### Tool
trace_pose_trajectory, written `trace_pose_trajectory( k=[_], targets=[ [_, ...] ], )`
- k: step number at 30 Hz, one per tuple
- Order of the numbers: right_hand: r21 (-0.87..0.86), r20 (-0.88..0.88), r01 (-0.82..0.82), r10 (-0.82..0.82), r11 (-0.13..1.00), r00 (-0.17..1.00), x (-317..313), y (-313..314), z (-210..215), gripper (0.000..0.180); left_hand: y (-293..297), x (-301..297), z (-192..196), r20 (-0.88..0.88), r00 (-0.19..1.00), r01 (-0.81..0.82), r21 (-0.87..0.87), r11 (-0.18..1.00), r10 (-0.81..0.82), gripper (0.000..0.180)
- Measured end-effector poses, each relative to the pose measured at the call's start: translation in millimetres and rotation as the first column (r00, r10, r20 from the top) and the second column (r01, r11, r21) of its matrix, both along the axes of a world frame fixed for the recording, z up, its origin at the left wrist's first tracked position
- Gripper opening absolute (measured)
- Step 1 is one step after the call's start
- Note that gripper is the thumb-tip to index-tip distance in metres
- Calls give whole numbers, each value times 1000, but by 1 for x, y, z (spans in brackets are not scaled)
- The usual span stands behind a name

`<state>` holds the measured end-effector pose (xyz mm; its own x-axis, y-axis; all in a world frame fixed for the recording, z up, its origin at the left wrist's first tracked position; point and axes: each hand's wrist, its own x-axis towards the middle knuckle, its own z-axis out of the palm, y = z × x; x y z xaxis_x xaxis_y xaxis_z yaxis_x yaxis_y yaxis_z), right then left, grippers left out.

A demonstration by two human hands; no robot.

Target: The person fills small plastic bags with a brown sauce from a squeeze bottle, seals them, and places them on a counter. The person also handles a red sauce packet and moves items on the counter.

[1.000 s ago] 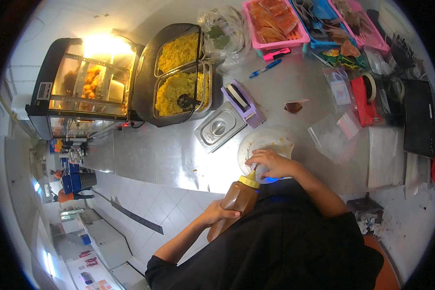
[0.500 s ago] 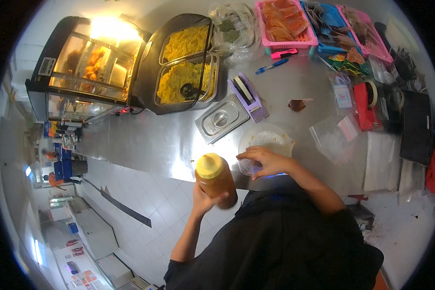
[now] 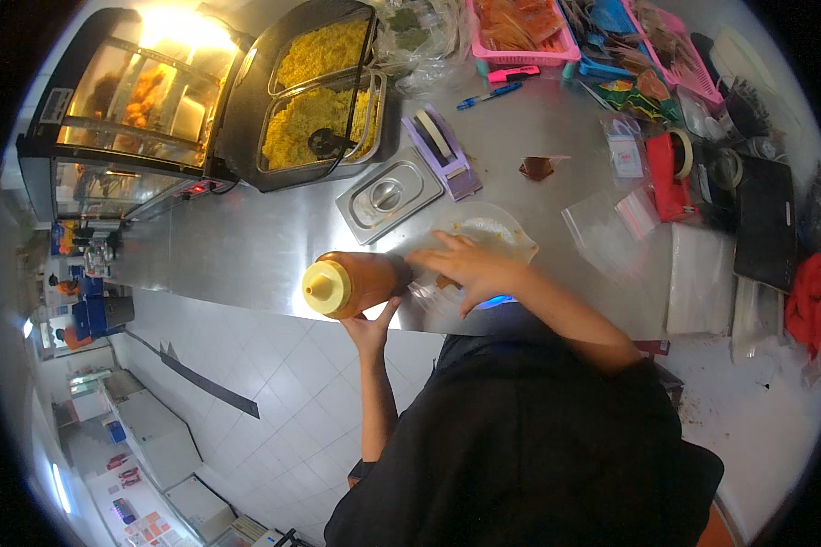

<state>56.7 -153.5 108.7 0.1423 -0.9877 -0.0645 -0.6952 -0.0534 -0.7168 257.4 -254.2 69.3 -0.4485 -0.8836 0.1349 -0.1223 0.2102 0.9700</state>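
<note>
A squeeze bottle with amber-brown contents and a yellow nozzle cap lies tilted nearly sideways at the table's front edge. Its cap points left, and my left hand grips it from below. Close to the bottle's base is my right hand, fingers spread and slightly blurred; whether they touch the bottle I cannot tell. Under that hand is a clear plastic piece with a brown patch by it, partly hidden. Just behind sits a whitish round plate with small food specks. A blue light glows beside my right wrist.
A steel lid and a purple tape dispenser lie behind the bottle. Pans of yellow food and a lit display warmer stand at the left. Clear bags lie to the right; pink baskets are at the back.
My left hand has tipped the bottle from near upright to nearly sideways, moving it left and up. My right hand has spread its fingers toward the bottle's base. The view has shifted slightly.
</note>
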Motion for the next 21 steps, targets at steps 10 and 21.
trace_pose_trajectory(
  k=[10,21],
  targets=[
    [111,474,134,-171,985,864,8,1,-7,76,-26,-1,-10,-77,994,-78,47,996,81,90],
    [-75,540,218,-144,973,829,-2,7,-14,76,-3,22,101,321,515,366,757,542,-795,65]
  ],
)
